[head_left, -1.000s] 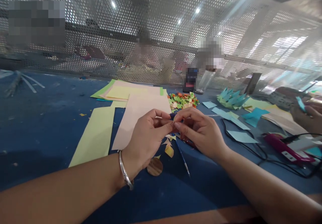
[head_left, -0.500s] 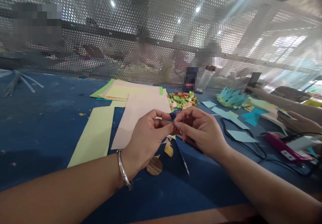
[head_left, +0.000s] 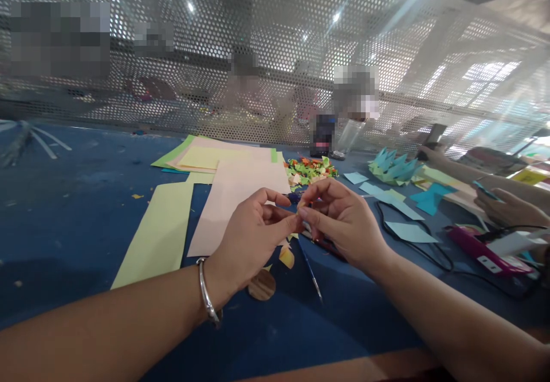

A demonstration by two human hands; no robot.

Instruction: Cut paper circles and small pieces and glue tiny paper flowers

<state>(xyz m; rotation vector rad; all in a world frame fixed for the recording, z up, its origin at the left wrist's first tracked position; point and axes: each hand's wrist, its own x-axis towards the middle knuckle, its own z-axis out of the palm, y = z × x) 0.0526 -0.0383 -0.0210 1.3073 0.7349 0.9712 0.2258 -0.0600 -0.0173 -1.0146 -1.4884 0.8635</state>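
Note:
My left hand (head_left: 253, 233) and my right hand (head_left: 344, 221) meet at the fingertips above the blue table. Both are closed in a pinch on something very small, mostly hidden by the fingers. Just beneath them lie a yellow paper scrap (head_left: 286, 257), a round wooden disc (head_left: 262, 284) and a thin blue brush (head_left: 310, 270). Behind my fingers is a heap of small green, orange and cream paper pieces (head_left: 311, 171). A pale pink sheet (head_left: 240, 190) reaches under my left hand's far side.
A yellow-green strip (head_left: 152, 236) and stacked coloured sheets (head_left: 180, 158) lie left. On the right are light blue paper pieces (head_left: 410, 232), a folded blue paper form (head_left: 395, 167), a black cable (head_left: 436, 256) and a magenta power strip (head_left: 485, 250). Another person's hand (head_left: 511, 207) is there. A perforated screen (head_left: 266, 95) stands behind.
My fingertips have shifted slightly against each other, with the left thumb now closer to the right hand's pinch. The other person's hand at right has moved a little.

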